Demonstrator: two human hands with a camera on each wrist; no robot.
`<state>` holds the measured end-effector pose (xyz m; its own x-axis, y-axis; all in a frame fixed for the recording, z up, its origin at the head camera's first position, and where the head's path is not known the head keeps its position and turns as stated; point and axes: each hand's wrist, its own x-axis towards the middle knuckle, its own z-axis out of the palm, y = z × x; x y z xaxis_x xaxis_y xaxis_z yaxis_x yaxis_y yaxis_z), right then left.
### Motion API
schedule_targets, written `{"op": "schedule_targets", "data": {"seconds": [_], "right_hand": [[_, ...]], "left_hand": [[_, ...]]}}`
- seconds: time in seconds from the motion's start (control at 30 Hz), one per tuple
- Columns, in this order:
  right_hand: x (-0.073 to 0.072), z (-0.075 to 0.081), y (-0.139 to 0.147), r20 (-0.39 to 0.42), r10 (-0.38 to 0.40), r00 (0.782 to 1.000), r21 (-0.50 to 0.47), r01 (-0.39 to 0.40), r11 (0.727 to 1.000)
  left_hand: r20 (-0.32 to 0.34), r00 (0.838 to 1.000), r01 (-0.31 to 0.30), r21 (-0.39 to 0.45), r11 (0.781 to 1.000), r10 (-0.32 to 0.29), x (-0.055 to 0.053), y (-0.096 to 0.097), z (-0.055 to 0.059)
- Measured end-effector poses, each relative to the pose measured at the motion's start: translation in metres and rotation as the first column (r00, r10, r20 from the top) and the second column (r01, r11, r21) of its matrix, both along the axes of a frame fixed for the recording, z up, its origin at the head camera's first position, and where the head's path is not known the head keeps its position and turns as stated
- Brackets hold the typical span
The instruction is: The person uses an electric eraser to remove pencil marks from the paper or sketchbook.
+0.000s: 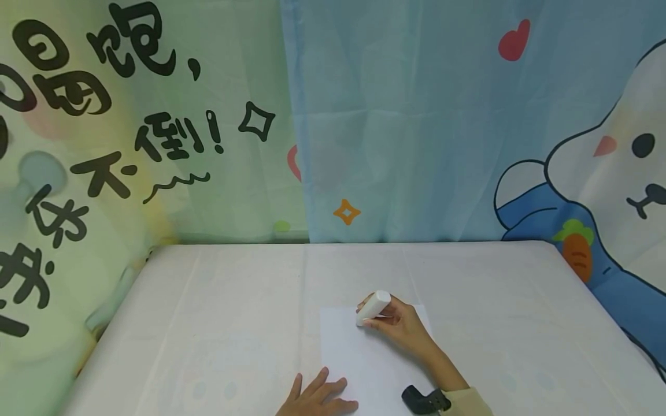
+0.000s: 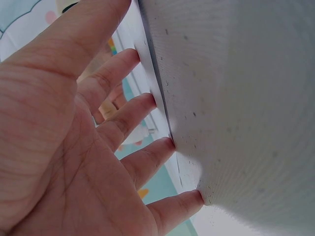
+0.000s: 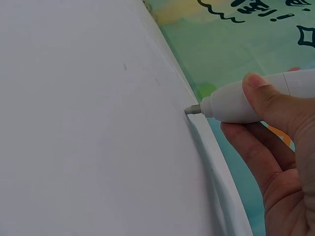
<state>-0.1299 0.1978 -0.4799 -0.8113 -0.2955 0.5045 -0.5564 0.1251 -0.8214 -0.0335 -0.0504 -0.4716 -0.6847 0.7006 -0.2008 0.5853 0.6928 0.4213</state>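
A white sheet of paper [image 1: 359,361] lies on the white-covered table. My right hand [image 1: 403,329] grips a thick white electric eraser [image 1: 376,304], holding it tilted over the far part of the sheet. In the right wrist view the thumb and fingers pinch the eraser's body [image 3: 229,101], and its narrow grey tip [image 3: 193,109] meets the paper surface. My left hand [image 1: 319,400] is spread on the sheet's near left edge. Its fingertips [image 2: 167,143] press on the paper in the left wrist view, where small dark specks are scattered.
The white tabletop [image 1: 218,323] extends to both sides of the sheet. Behind it hangs a printed curtain [image 1: 406,127] with cartoon figures and lettering. A black wrist camera [image 1: 424,401] sits by the right sleeve [image 1: 465,403].
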Motion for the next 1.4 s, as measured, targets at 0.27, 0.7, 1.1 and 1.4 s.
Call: {"op": "schedule_targets", "data": {"seconds": [0.27,0.7,1.1,1.4], "right_hand": [[-0.0010,-0.0006,-0.0015,-0.006,0.003,1.000,-0.012,-0.004,1.000],[-0.0019,-0.0003,-0.0015,-0.011,0.018,1.000,-0.015,-0.018,1.000],[-0.0001,0.0012,-0.0002,-0.008,0.014,1.000,-0.012,-0.014,1.000],[0.0025,0.0027,0.0012,0.001,0.006,1.000,-0.011,-0.006,1.000]], "left_hand": [[0.038,0.999,-0.006,-0.004,1.000,0.006,-0.0005,-0.0001,0.0016],[-0.002,1.000,0.010,-0.001,1.000,-0.010,0.0002,-0.0002,0.0005],[-0.034,0.999,0.016,-0.003,1.000,-0.016,0.0010,0.0004,0.0006],[-0.047,0.999,0.019,0.005,1.000,-0.019,0.0019,-0.0002,0.0004]]}}
